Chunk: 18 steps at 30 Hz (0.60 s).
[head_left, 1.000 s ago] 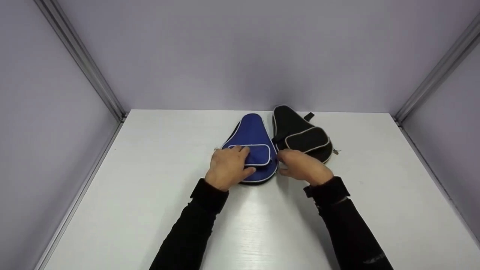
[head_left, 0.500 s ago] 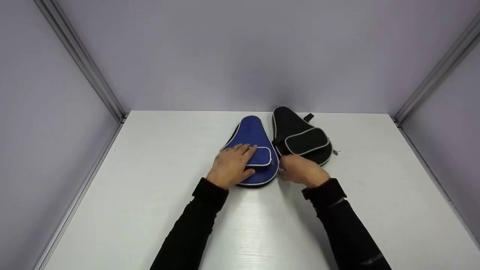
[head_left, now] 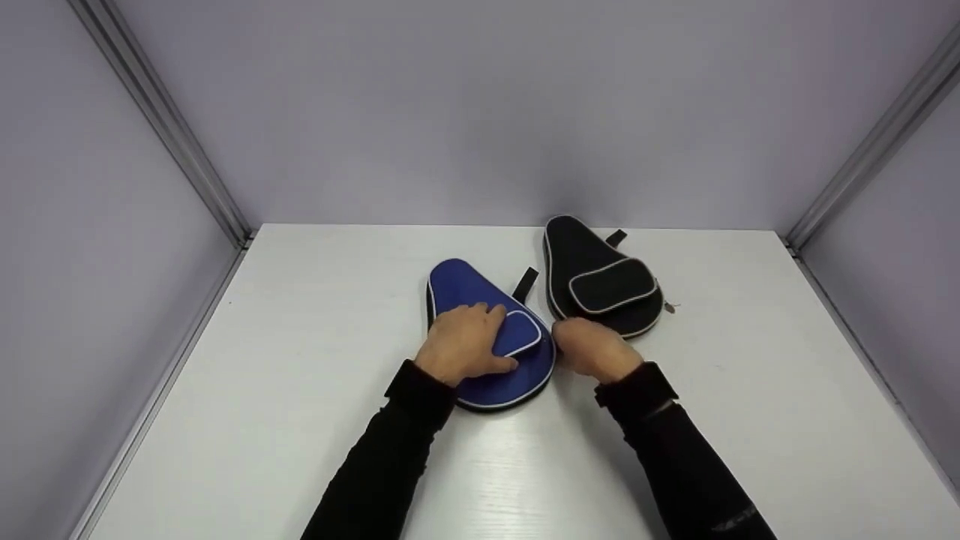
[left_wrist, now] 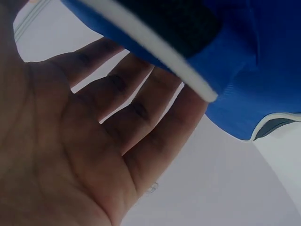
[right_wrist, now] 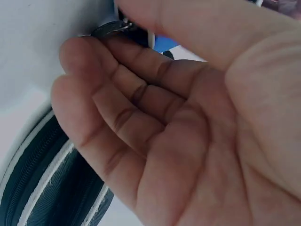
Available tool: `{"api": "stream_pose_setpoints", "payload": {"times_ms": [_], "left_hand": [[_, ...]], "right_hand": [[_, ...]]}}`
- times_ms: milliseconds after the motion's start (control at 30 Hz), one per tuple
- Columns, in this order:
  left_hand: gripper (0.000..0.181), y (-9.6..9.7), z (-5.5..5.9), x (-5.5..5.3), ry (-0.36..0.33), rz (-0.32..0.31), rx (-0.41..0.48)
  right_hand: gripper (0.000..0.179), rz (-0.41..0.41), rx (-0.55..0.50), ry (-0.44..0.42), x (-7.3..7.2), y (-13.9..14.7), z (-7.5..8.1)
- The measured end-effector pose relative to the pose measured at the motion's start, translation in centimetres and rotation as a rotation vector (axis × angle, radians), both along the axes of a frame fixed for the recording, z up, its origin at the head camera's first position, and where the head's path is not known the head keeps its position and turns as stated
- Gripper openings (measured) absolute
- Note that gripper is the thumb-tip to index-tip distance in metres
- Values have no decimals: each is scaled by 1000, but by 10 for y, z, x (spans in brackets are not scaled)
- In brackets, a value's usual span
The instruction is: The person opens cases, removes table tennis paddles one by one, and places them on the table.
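Note:
A blue table tennis bat case [head_left: 469, 289] with white piping lies tilted on the white table, its narrow end toward the far left. My left hand [head_left: 461, 345] rests across its front pocket [head_left: 519, 334]. In the left wrist view, the fingers [left_wrist: 155, 136] are extended, with their tips at the pocket's white edge. At the case's right edge, my right hand [head_left: 596, 349] pinches the small metal zipper pull [right_wrist: 112, 29], which shows between thumb and fingertips in the right wrist view. The remaining fingers [right_wrist: 127, 122] are curled in.
A black bat case [head_left: 581, 255] with pale piping lies just beyond my right hand, near the table's back edge. A black strap [head_left: 526, 283] sticks out from the blue case. Pale panels [head_left: 480, 112] enclose the white table [head_left: 315, 360] behind and at both sides.
The blue case has turned, its narrow end swinging left and its wide end coming closer to me. Its black strap has come into view. The black case stays in place.

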<state>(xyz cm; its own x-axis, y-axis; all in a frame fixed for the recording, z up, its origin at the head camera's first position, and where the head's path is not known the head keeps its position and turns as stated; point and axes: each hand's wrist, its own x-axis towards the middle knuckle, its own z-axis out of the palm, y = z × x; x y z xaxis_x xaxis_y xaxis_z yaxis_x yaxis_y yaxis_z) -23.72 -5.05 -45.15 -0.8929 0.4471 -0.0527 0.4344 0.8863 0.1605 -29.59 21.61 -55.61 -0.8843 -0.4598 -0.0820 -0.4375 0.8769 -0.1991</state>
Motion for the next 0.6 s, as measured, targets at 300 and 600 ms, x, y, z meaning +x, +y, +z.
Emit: {"api": "stream_pose_setpoints", "payload": {"times_ms": [300, 600], "left_hand": [[86, 2, -6, -7, 18, 23, 47], [78, -2, -20, -21, 146, 154, 90]], "right_hand": [[21, -30, 84, 45, 4, -3, 1], [27, 44, 43, 131, 0, -9, -2]]}}
